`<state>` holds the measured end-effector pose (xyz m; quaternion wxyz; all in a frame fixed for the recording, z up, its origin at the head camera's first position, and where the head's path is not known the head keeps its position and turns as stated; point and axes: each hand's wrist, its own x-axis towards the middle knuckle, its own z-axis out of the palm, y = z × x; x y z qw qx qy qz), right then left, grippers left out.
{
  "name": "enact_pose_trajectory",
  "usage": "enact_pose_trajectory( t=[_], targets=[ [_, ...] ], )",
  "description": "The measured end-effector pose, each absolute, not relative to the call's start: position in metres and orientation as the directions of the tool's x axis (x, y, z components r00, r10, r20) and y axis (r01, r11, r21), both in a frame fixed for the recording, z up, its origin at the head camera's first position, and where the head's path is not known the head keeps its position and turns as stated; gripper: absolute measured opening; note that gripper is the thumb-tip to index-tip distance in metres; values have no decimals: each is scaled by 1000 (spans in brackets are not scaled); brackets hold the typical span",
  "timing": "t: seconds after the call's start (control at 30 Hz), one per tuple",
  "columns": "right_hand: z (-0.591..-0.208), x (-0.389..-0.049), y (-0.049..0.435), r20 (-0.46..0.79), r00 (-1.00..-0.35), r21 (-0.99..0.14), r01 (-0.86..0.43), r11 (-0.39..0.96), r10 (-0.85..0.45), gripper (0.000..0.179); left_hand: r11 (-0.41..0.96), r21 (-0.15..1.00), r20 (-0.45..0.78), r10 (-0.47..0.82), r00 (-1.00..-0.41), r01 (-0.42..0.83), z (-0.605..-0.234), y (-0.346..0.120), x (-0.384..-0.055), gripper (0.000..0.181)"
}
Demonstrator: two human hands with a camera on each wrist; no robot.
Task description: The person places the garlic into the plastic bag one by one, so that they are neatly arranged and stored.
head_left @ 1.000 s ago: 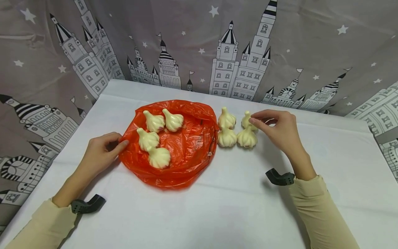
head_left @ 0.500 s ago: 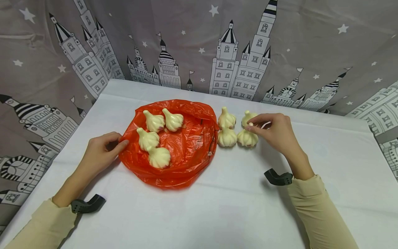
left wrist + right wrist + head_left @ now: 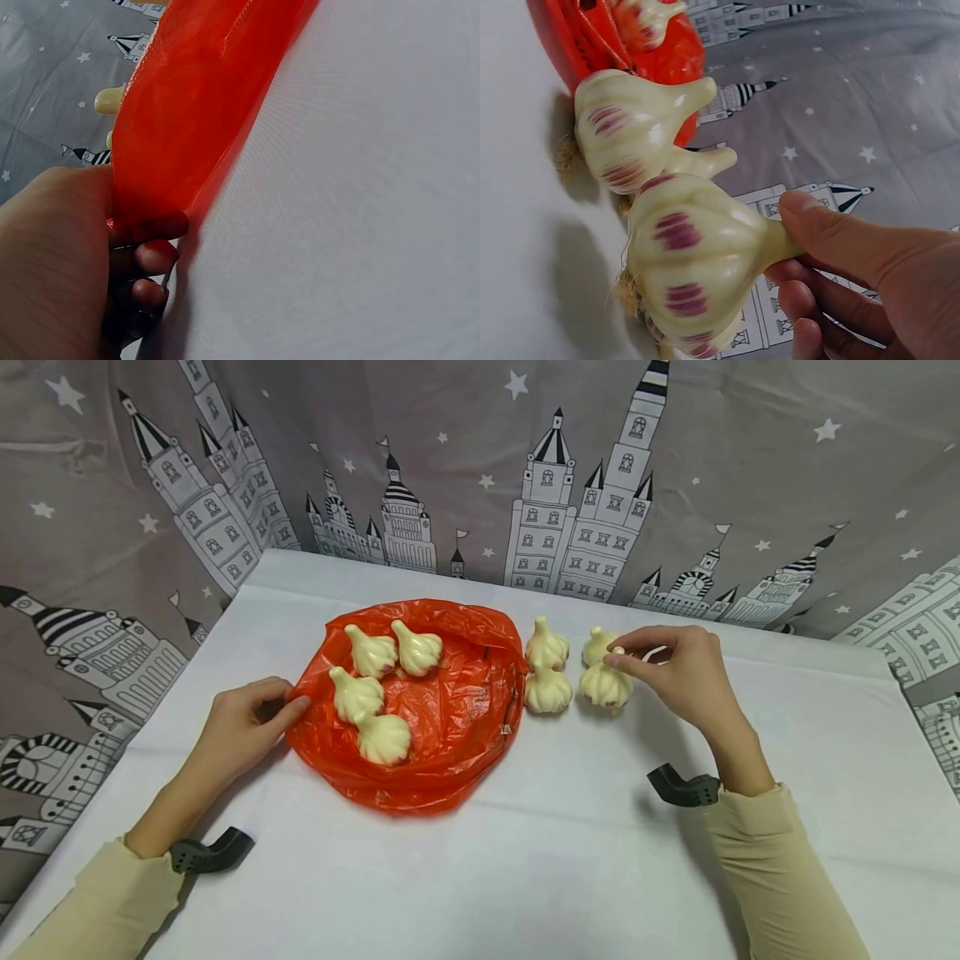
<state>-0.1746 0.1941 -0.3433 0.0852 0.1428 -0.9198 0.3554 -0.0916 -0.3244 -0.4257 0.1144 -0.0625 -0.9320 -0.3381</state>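
Observation:
A red plastic bag (image 3: 450,710) lies with its mouth spread wide, and several garlic bulbs (image 3: 384,740) rest in its left part. My left hand (image 3: 243,722) pinches the bag's left rim between thumb and fingers; in the left wrist view the red film (image 3: 187,112) runs up from those fingers. Right of the bag, my right hand (image 3: 678,677) pinches one garlic bulb (image 3: 606,685) by its stem. Purple streaks and root hairs show on that held bulb (image 3: 697,255) in the right wrist view. Three more bulbs stand around it, one garlic bulb (image 3: 597,645) partly hidden behind it.
Two of the loose bulbs, including a front garlic bulb (image 3: 547,692), sit close against the bag's right edge. A white cloth (image 3: 525,860) covers the table. Behind it hangs a grey curtain (image 3: 465,468) printed with castles and stars.
My right hand first moved down to the front right bulb's stem, then shifted slightly right and up with the bulb. My left hand and the bag stay where they were.

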Motion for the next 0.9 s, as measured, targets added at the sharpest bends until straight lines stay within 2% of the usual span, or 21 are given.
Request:
enact_pose_trajectory(
  t=[0.9],
  targets=[
    [-320, -175, 182, 337, -915, -668, -398, 629, -222, 12, 756, 621, 266, 46, -963, 208, -427, -324, -93, 9]
  ],
)
